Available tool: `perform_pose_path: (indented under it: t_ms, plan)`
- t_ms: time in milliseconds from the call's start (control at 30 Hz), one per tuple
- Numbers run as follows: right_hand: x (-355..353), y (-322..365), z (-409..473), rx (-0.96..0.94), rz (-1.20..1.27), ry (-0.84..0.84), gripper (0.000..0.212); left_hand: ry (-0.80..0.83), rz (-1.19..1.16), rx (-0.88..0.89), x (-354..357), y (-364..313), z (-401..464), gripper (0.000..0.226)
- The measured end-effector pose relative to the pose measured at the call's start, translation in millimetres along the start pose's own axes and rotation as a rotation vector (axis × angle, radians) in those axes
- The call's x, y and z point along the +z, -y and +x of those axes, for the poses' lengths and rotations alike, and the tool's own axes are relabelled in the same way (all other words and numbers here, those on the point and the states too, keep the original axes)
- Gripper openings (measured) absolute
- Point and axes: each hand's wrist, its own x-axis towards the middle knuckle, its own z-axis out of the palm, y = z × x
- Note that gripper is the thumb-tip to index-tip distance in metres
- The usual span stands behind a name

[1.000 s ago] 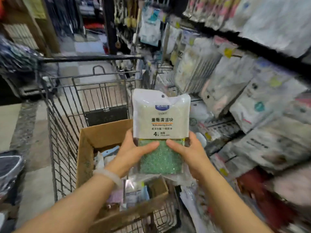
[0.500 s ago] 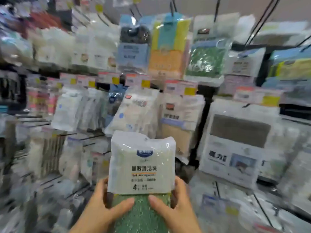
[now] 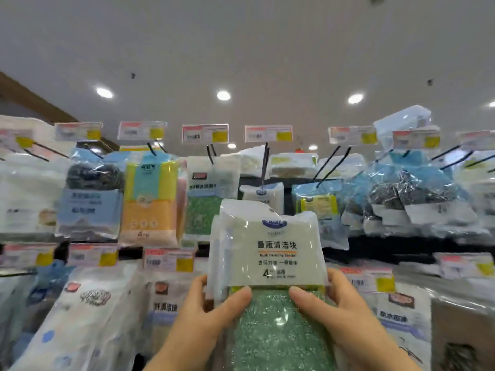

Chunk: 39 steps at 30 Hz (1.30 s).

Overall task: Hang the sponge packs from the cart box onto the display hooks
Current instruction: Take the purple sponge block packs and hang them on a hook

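The sponge pack (image 3: 267,263) stands upright in front of the display, held up at about the height of the second row of goods. Its white label half is on top and its green scrubby half runs down toward the person's wrists, so its long axis is vertical. There seem to be more than one pack stacked together, since a second white edge shows behind and to the left of the front one.

Both hands clasp it from below the middle. The left hand (image 3: 203,314) wraps the left edge with its thumb pressed across the green face; the right hand (image 3: 337,311) mirrors it on the right edge, thumb likewise laid on the front. The two thumbs nearly meet at the line where the label ends.

What matters for hanging is that the top edge of the pack, where a hang hole would be, points up and away from the grip, free of both hands. I cannot make out the hole itself. Straight above and just behind that top edge a black hook (image 3: 265,167) slopes out from the rack, with a matching white pack (image 3: 263,195) already on it and a price tag (image 3: 268,133) at its tip. Both hands sit about equally near it, so I judge the pack must rise and tip forward onto that hook.
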Motion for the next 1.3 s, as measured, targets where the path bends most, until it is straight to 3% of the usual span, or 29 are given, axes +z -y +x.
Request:
perform_pose_path:
  t_ms: [167, 267, 467, 533, 767, 1000, 1300]
  plan:
    - [7.5, 40.9, 41.8, -0.022, 0.019, 0.001, 0.077, -0.141, 0.014, 0.086, -0.5, -27.6, 35.9, 0.016]
    - [11.4, 56.0, 59.6, -0.046, 0.029, -0.011, 0.067, -0.201, 0.047, 0.140, -16.2, -32.0, 51.5, 0.002]
    - [4.8, 74.6, 106.6, -0.077, 0.049, -0.117, 0.057, -0.247, 0.224, 0.261, -57.5, -40.4, 61.2, 0.052]
    - [3.4, 80.6, 124.8, -0.093, 0.020, -0.150, 0.053, -0.239, 0.303, 0.255, -67.7, -40.1, 63.8, 0.058]
    - [4.8, 84.3, 165.4, -0.122, -0.051, -0.212, 0.056, -0.273, 0.444, 0.275, -80.0, -33.9, 69.5, 0.052]
    - [5.2, 72.7, 177.8, -0.120, -0.040, -0.211, 0.062, -0.282, 0.421, 0.290, -79.3, -33.8, 71.3, 0.050]
    - [2.5, 59.5, 177.2, -0.100, -0.004, -0.159, 0.052, -0.264, 0.416, 0.262, -80.8, -34.0, 68.8, 0.049]
